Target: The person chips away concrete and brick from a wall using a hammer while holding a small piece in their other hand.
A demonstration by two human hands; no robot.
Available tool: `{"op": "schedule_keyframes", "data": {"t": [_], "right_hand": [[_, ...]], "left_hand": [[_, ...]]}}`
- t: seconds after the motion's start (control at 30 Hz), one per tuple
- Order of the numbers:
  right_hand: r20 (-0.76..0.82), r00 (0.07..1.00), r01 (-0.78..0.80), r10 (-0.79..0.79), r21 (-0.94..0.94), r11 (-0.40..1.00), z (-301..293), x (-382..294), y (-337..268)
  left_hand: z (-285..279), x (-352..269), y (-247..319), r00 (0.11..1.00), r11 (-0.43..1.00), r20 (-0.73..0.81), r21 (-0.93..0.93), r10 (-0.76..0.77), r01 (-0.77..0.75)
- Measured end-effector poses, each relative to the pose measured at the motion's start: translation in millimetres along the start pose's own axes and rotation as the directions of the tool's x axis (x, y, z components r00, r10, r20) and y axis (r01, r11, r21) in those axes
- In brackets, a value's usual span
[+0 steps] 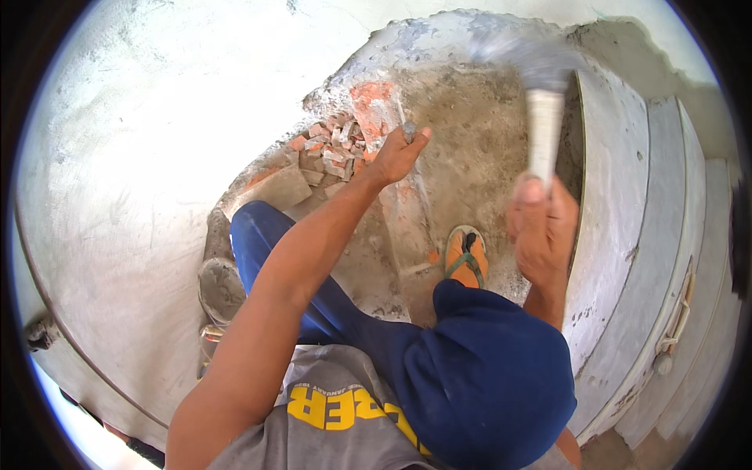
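Observation:
My right hand point(543, 226) grips the pale handle of a hammer point(543, 126), raised on the right; its head is blurred by motion. My left hand point(402, 155) is closed around a thin metal tool, probably a chisel point(409, 130), whose blunt end shows above the fist. The tool's lower part is hidden, so what it touches cannot be told. Beneath and beside the left hand runs a ledge of exposed red brick point(373, 106). Broken brick pieces point(338, 150) are heaped just left of that hand.
A bucket point(222, 289) of grey material stands by my left knee. A larger slab fragment point(276, 189) lies near the rubble. Grey steps point(611, 176) rise on the right, with a long-handled tool point(681, 317) on them. My sandalled foot point(467, 255) rests on the rough floor.

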State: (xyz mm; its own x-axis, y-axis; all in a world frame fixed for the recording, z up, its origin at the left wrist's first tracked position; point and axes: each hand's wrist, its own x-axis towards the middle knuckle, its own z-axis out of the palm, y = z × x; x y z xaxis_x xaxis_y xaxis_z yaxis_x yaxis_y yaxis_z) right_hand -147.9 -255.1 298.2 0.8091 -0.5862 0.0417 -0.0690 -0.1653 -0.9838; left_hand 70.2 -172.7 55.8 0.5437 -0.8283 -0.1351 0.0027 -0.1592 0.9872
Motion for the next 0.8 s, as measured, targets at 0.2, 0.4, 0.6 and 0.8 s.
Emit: {"op": "schedule_keyframes", "data": {"t": [0.2, 0.4, 0.6, 0.8], "right_hand": [[0.05, 0.996, 0.09, -0.074, -0.555, 0.827, 2.0, -2.7, 7.3], [0.021, 0.999, 0.045, -0.04, -0.556, 0.83, -19.3, 5.4, -6.9], [-0.176, 0.877, 0.472, -0.447, 0.488, 0.734, -22.5, 6.8, -72.8], [0.106, 0.97, -0.066, 0.218, -0.751, 0.657, -21.0, 1.9, 45.0]], "left_hand": [[19.2, -3.4, 29.3, 1.0, 0.99, 0.009, 0.139, 0.01, -0.011], [11.9, 0.8, 24.4, 0.995, 0.973, 0.094, 0.227, 0.014, -0.035], [4.9, 2.5, 22.6, 0.992, 0.964, 0.123, 0.265, -0.032, -0.002], [20.6, 6.5, 29.3, 0.989, 0.978, 0.145, 0.206, 0.004, -0.034]]}}
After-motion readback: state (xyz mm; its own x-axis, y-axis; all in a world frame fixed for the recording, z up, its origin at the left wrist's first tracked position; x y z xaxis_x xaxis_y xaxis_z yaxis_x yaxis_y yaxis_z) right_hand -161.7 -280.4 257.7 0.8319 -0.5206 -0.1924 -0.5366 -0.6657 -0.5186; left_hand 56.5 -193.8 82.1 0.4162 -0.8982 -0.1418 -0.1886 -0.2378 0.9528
